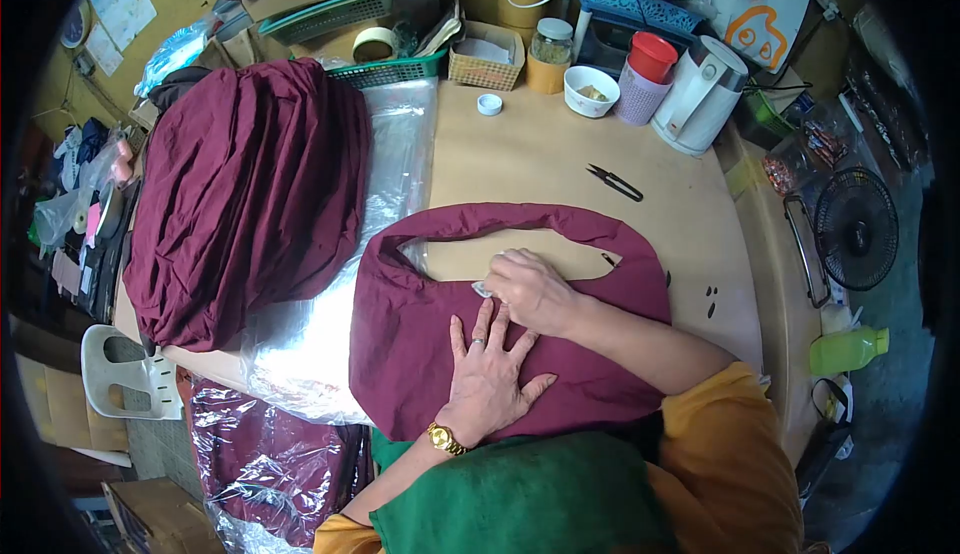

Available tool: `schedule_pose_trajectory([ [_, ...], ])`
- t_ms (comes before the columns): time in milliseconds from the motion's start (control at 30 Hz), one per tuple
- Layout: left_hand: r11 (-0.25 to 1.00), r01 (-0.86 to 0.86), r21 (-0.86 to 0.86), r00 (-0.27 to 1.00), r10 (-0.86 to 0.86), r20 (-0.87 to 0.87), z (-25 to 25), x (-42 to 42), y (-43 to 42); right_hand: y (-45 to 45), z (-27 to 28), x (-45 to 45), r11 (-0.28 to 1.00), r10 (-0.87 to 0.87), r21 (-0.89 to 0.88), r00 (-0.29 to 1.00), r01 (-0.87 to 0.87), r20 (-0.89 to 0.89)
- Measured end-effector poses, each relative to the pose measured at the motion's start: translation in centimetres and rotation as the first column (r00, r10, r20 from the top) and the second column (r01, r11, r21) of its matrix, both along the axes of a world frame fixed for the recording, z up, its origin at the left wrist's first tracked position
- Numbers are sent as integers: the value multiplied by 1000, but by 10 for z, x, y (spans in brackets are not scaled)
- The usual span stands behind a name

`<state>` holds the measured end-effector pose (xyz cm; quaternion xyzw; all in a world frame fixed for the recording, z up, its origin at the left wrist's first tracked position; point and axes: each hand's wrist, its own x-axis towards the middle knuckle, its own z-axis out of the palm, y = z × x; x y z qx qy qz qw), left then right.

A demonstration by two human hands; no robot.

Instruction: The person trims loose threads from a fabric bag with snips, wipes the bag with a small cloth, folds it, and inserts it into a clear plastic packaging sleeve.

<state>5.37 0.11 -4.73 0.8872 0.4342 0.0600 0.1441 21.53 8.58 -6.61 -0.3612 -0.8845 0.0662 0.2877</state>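
A maroon fabric bag (590,354) with a wide looped handle lies flat on the table in front of me. My left hand (490,379), with a ring and a gold watch, rests palm down on its body, fingers spread. Just above those fingertips, my right hand (530,289) is closed at the edge of the handle opening. A small whitish piece (481,289) shows under its fingers; its kind is too small to make out. Black thread snips (616,183) lie on the table beyond the bag.
A tall pile of maroon fabric (250,194) stands at the left, beside clear plastic bags (330,334). Along the back are a basket (487,57), a jar (551,49), a white bowl (590,92) and a kettle (700,99). Small dark pieces (711,302) lie at the right.
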Motion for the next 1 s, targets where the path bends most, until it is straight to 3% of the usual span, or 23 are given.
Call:
schedule_pose_trajectory([
  [200,999,-18,36,992,13,123,-2,0,0,-16,6,37,997,-53,-53,995,57,89],
  [467,999,-25,28,998,23,63,-2,-1,0,-7,1,10,999,-48,11,998,48,35],
  [700,999,-9,44,993,4,114,-3,-1,0,-16,11,36,997,-65,-31,986,70,154],
  [867,1000,-15,1,999,15,34,-1,-3,0,-1,4,0,1000,5,0,998,-5,61],
  [1000,998,-11,56,992,4,127,-4,-3,0,-15,11,34,999,-24,23,993,22,118],
])
